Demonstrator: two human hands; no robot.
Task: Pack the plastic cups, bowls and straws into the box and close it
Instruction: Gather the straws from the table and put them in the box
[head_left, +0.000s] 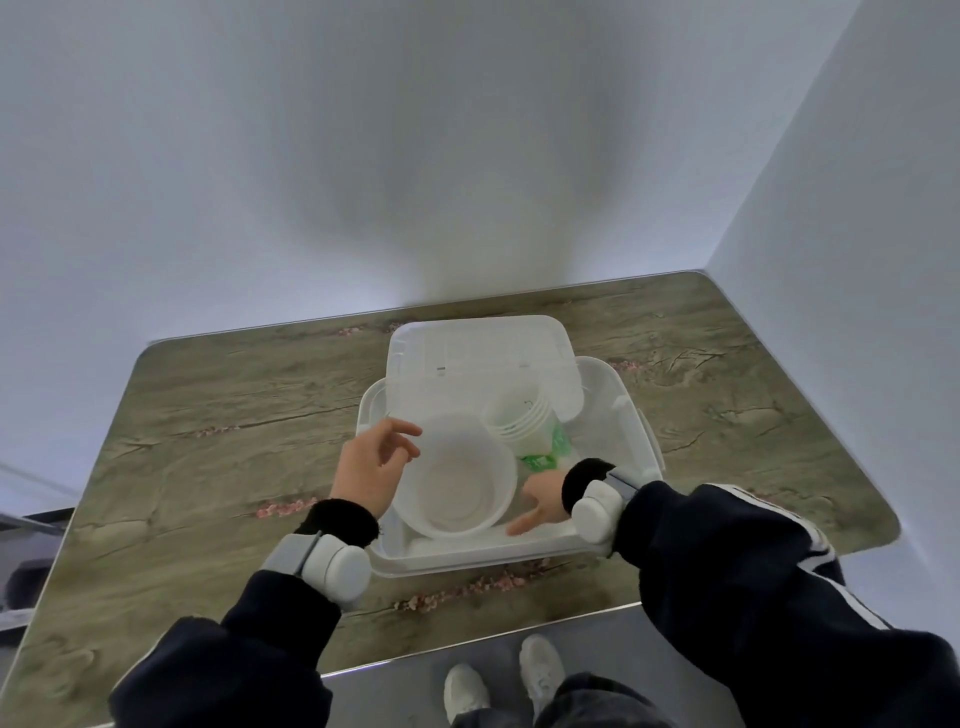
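A translucent white storage box (631, 415) stands on the table, and its clear lid (467, 353) leans over the far side of it. Inside the box sits a stack of white plastic bowls (457, 488) at the left. A stack of white cups (522, 418) lies tilted at the right, with a green-printed wrapper (545, 457) under it. My left hand (371, 467) hovers at the bowls' left rim, fingers spread, holding nothing. My right hand (540, 501) reaches into the box right of the bowls, fingers loosely apart. I cannot make out any straws.
The wood-patterned table (234, 441) fills a corner between two white walls. Its metal-trimmed front edge runs just below the box. My feet in white shoes (498, 675) stand on the grey floor below that edge.
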